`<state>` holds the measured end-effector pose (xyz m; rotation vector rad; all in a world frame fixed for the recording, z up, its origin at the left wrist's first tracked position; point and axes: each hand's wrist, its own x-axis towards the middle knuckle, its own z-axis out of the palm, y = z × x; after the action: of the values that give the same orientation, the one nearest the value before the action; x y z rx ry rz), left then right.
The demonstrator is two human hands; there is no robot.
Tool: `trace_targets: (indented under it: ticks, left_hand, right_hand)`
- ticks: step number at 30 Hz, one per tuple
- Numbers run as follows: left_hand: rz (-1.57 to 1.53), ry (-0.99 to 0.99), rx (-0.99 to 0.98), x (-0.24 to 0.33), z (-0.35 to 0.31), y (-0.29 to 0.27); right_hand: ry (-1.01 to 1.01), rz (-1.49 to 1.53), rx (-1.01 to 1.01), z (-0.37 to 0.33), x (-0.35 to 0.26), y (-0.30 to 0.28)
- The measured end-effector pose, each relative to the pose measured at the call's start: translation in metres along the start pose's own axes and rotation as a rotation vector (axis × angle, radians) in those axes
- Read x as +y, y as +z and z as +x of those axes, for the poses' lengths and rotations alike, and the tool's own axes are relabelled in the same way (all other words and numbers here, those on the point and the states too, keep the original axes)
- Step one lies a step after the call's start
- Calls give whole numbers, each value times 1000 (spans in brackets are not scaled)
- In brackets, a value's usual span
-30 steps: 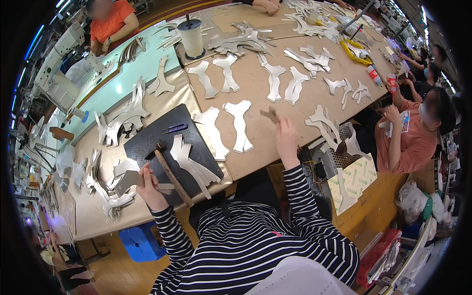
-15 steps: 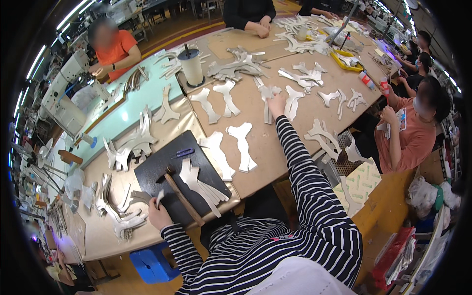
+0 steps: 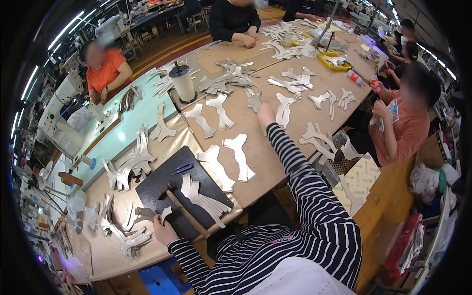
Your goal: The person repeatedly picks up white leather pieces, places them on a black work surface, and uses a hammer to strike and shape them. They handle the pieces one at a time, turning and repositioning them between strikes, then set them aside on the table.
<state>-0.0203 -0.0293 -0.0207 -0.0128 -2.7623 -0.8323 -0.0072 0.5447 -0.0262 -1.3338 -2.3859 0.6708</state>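
My left hand [image 3: 164, 230] is closed on a Y-shaped shoe-upper piece at the near edge of a black board [image 3: 157, 189]. A white end [image 3: 166, 213] and a greyish arm [image 3: 145, 213] of that piece stick out past my fingers. My right arm reaches far over the table. The right hand [image 3: 266, 114] seems closed on a pale cut piece [image 3: 253, 101]; its fingertips are partly hidden. Beside it lies another white piece [image 3: 283, 110]. On the board rest a hammer [image 3: 186, 211], a fan of white pieces [image 3: 199, 196] and a small purple tool [image 3: 183, 169].
A thread cone [image 3: 182, 84] stands beyond several white pieces. A sewing machine [image 3: 61, 115] is at the left. Piles of cut pieces [image 3: 228, 78] cover the far table. A co-worker in pink [image 3: 405, 115] sits at the right, near a perforated bin [image 3: 347, 150]. A blue stool [image 3: 162, 280] is below.
My right hand has shifted slightly nearer, and the pale piece under it no longer shows its long lower part. My left hand stays at the board. The view has tilted and shifted a little.
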Motion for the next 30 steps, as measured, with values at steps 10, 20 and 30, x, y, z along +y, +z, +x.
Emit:
trace_targets:
  ticks: [10,20,30]
  left_hand:
    - [28,37,9,2,0,0]
    - [21,10,-6,-2,1,2]
    - [39,74,41,-9,1,8]
  right_hand:
    - [-497,-393,267,-96,23,-2]
    - [-750,-682,248,1,9,-61]
    - [-378,-820,77,147,25,-26]
